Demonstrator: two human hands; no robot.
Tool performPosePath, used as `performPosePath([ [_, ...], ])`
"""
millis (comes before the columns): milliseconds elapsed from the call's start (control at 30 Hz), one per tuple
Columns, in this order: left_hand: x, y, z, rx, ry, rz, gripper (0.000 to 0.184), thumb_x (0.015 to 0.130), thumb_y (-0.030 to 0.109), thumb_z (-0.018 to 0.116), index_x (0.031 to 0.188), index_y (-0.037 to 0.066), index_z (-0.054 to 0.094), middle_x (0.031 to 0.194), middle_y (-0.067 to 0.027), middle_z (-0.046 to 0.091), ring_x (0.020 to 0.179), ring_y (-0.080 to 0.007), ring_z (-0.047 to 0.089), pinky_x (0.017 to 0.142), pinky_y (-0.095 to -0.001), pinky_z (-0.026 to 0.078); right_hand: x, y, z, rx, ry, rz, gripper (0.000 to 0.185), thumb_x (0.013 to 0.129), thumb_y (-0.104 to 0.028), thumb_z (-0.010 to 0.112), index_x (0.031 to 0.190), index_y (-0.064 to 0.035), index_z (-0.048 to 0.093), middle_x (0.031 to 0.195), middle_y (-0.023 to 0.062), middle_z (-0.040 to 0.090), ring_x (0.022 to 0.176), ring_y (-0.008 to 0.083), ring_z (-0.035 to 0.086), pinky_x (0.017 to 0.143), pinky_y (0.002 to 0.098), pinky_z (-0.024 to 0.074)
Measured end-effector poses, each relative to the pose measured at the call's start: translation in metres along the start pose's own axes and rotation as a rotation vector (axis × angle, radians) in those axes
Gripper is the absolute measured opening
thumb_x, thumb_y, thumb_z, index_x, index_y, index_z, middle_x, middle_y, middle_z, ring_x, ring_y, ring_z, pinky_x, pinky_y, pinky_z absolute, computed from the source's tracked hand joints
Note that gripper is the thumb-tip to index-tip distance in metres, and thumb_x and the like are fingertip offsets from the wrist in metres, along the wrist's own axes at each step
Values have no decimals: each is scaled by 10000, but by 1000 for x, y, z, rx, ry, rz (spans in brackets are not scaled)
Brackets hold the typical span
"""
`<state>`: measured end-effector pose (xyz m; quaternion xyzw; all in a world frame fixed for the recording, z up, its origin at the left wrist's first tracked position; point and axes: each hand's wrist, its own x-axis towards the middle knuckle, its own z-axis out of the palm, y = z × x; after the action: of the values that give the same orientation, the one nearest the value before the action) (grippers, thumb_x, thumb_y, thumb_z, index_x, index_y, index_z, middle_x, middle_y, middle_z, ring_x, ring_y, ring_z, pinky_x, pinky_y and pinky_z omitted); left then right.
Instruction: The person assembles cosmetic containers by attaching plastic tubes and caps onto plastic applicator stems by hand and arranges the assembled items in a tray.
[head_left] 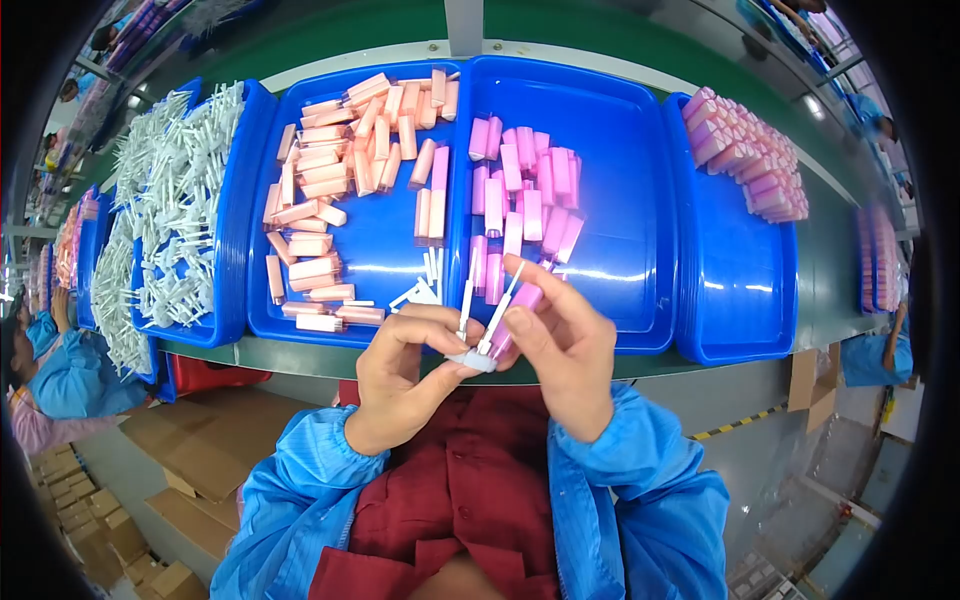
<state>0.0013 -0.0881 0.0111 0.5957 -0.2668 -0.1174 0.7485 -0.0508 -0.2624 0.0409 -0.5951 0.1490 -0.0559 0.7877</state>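
Note:
Near the table's front edge, my left hand (412,368) pinches the pale base of a white pronged piece (478,360), whose thin prongs point up and away. My right hand (565,345) holds a pink tube (527,297) against one of the prongs, between thumb and fingers. Both hands meet at this piece, in front of two blue trays. The left tray (385,255) holds peach tubes (322,170) and a few white pieces (418,292). In the right tray (625,250) lie pink tubes (545,180). My fingers partly hide the held tube.
A blue tray (228,200) heaped with white pronged pieces (185,200) stands at the left. At the right, another blue tray (740,300) holds stacked pink pieces (745,150). Cardboard (205,430) lies below the table at left. Other people in blue sleeves (90,375) are at both sides.

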Motion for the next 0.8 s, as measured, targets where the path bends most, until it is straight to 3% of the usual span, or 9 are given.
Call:
performPosePath([
  [67,-2,2,-2,14,-18,-3,307,834,-136,690,1058,22,552,1061,-173,660,1011,-231,661,908,-361,533,-5,-2,3,61,-4,37,433,945,-57,679,1365,-22,577,957,63,624,801,111,648,637,257,551],
  [167,-5,5,-5,-68,22,-7,318,828,-136,693,1063,26,553,1054,-168,658,994,-222,653,899,-355,522,9,4,-27,-390,-7,-288,420,931,-62,690,1335,-11,593,947,83,640,770,138,657,623,278,544],
  [200,-6,4,-9,-37,30,16,315,827,-135,697,1057,27,556,1053,-163,650,988,-220,650,901,-356,520,17,-3,-40,-695,89,-438,377,915,-61,695,1278,-1,618,940,115,650,733,174,663,621,301,537],
  [300,-4,2,-13,46,28,14,307,842,-116,691,1045,50,531,1060,-139,612,981,-194,621,894,-345,530,37,-14,-62,-1095,208,-282,284,911,-133,714,1166,-22,655,909,113,652,670,245,661,609,351,529],
  [400,-1,0,-13,97,-26,14,306,848,-114,681,1044,61,523,1079,-132,591,979,-182,607,892,-339,531,56,-13,-65,-1352,150,-205,314,887,-185,727,1154,-34,657,913,114,658,708,292,670,619,393,537],
  [533,-5,-1,-16,113,21,20,290,831,-113,708,1050,34,584,1067,-129,611,994,-197,610,890,-329,506,60,-21,-77,-1553,118,-379,356,820,-161,738,1133,-17,650,908,130,655,787,318,686,649,431,559],
  [633,-4,1,-12,111,61,10,274,828,-102,724,1046,28,621,1051,-127,629,984,-204,622,859,-312,509,58,-25,-80,-1740,68,-327,336,815,-127,724,1119,-11,645,899,147,649,794,334,685,634,425,566],
  [733,-2,6,-13,177,-5,38,258,831,-88,729,1041,32,638,1041,-129,640,968,-208,643,834,-302,522,62,-22,-86,-1726,122,-246,247,831,-72,670,1064,3,643,918,149,659,784,283,700,620,382,578],
  [800,-2,11,-12,203,-46,63,242,834,-70,737,1039,32,656,1029,-132,653,944,-215,668,829,-300,528,58,-23,-82,-1212,154,-146,288,853,-54,611,1134,7,615,944,145,668,774,253,701,648,359,586],
])
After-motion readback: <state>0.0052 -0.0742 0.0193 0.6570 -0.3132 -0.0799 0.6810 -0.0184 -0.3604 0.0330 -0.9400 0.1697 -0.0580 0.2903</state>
